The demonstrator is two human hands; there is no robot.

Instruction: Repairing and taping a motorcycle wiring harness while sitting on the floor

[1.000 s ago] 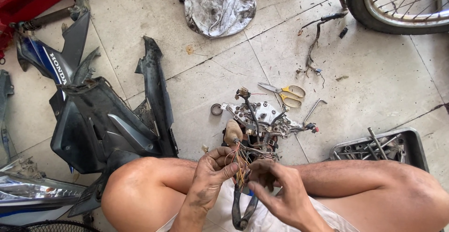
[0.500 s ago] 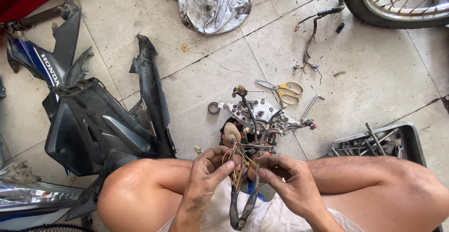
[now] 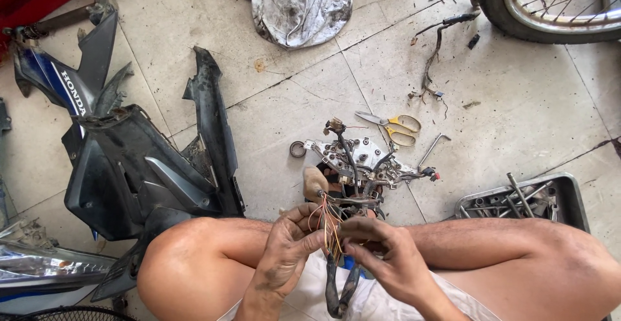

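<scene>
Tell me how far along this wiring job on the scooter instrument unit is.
Done: the dark body panels lie off on the floor, and the instrument unit lies face down with its back exposed. In hand: the left hand and right hand pinch the bundle of coloured wires running from it. Left: the wires are loose, and the yellow-handled scissors and tool tray lie unused nearby.

The tiled concrete floor (image 3: 530,101) carries everything. Just beyond the hands lies a wired instrument panel (image 3: 359,159), with yellow-handled scissors (image 3: 394,127) farther out. Dark scooter fairings (image 3: 129,172) sprawl to the left hand's side, a metal tool tray (image 3: 517,198) beside the right, a grey rag (image 3: 297,4) far ahead.
</scene>
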